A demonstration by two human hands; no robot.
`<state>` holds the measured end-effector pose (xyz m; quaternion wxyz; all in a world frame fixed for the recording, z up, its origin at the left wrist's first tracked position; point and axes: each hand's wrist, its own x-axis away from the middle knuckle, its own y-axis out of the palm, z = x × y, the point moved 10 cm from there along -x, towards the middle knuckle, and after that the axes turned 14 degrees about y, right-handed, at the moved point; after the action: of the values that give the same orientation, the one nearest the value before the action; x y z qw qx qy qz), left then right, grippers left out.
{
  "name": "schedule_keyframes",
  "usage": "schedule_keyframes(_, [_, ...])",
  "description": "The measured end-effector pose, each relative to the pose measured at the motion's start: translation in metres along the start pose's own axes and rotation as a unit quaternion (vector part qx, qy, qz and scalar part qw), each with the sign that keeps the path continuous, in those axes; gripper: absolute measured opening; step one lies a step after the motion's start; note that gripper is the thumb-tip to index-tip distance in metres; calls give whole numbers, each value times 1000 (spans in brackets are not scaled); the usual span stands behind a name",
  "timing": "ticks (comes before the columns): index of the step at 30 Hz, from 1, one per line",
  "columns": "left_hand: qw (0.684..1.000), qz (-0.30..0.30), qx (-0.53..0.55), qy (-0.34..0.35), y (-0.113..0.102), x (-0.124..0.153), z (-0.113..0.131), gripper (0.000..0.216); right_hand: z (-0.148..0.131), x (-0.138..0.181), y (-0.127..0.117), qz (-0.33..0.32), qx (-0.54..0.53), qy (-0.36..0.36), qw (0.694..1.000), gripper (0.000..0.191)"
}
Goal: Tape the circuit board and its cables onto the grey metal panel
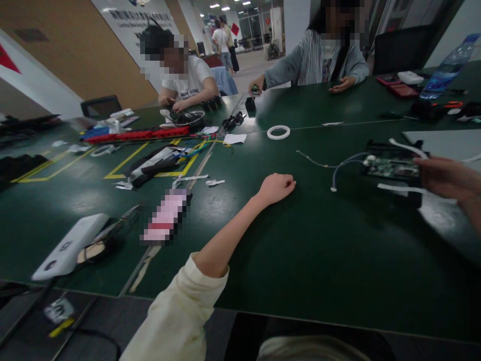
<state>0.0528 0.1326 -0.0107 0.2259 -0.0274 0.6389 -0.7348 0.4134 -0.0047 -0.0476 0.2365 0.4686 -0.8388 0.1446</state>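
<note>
My left hand (277, 189) rests on the green tabletop (300, 265), its fingers curled into a loose fist with nothing visible in them. At the right side, my right hand (447, 181) is closed around the edge of a black housing with a green circuit board (394, 164) in it. White strips (400, 188) stick out from the housing, and thin grey-blue wires (335, 173) with small white plugs trail from its left side. Part of my right hand is cut off by the frame edge.
A white tape ring (278, 132) lies ahead. To the left are a phone (167, 215), a white power bank-like block (71, 245), pliers-like tool (120, 223) and a black-and-silver bundle (158, 163). Across the table two people handle small parts; a water bottle (449, 70) is far right.
</note>
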Motion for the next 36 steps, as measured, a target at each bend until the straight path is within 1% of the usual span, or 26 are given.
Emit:
schedule_keyframes(2, [1000,9,25,-16,-1,0,-3,32,18,-1,40,-84,-56,32,994,13])
schedule_keyframes(3, [999,16,38,-27,-2,1,-4,32,26,1,59,-114,-61,44,991,16])
schedule_keyframes(5, [996,46,59,-50,-8,2,-8,32,40,11,95,-177,-33,67,981,22])
schedule_keyframes(6, [994,70,62,-59,-13,4,-10,33,45,18,109,-203,-10,76,976,24])
schedule_keyframes(7, [991,99,61,-69,-20,5,-11,33,48,24,121,-223,14,81,971,26])
schedule_keyframes(9, [983,157,49,-87,-34,9,-13,33,51,36,135,-245,51,81,965,28])
schedule_keyframes(10, [978,178,46,-95,-39,11,-13,31,51,42,140,-255,60,79,962,29])
schedule_keyframes(12, [974,195,65,-99,-42,9,-9,23,53,53,152,-289,68,80,952,31])
schedule_keyframes(14, [971,186,128,-79,-36,2,0,18,57,65,166,-329,70,86,938,33])
schedule_keyframes(15, [967,172,176,-65,-30,-2,7,20,60,70,173,-346,71,89,931,33])
schedule_keyframes(16, [960,149,230,-50,-22,-7,14,25,63,75,180,-360,71,92,926,34])
schedule_keyframes(18, [939,84,334,-25,-5,-13,29,31,68,83,191,-386,68,96,915,36])
schedule_keyframes(20, [916,18,401,-8,9,-15,42,31,72,88,198,-408,69,99,905,39])
schedule_keyframes(22, [906,-25,422,7,16,-14,49,29,73,86,197,-407,71,102,905,45])
schedule_keyframes(23, [906,-35,421,14,17,-14,50,28,72,83,193,-395,72,102,910,47])
schedule_keyframes(25, [910,-41,412,25,18,-13,48,28,65,71,179,-351,68,90,930,50])
schedule_keyframes(28, [911,-34,410,25,19,-13,44,32,46,55,154,-282,63,38,957,46])
schedule_keyframes(31, [905,-30,424,22,19,-13,44,34,26,43,129,-215,100,-30,971,38])
schedule_keyframes(33, [902,-33,429,23,18,-12,46,34,11,34,106,-148,121,-74,979,34])
schedule_keyframes(34, [902,-36,430,22,17,-12,47,34,3,29,90,-104,124,-96,982,35])
schedule_keyframes(35, [903,-38,429,20,16,-12,48,34,-6,24,71,-55,120,-119,984,37])
schedule_keyframes(36, [903,-40,427,17,16,-11,48,34,-16,21,49,10,126,-149,981,41])
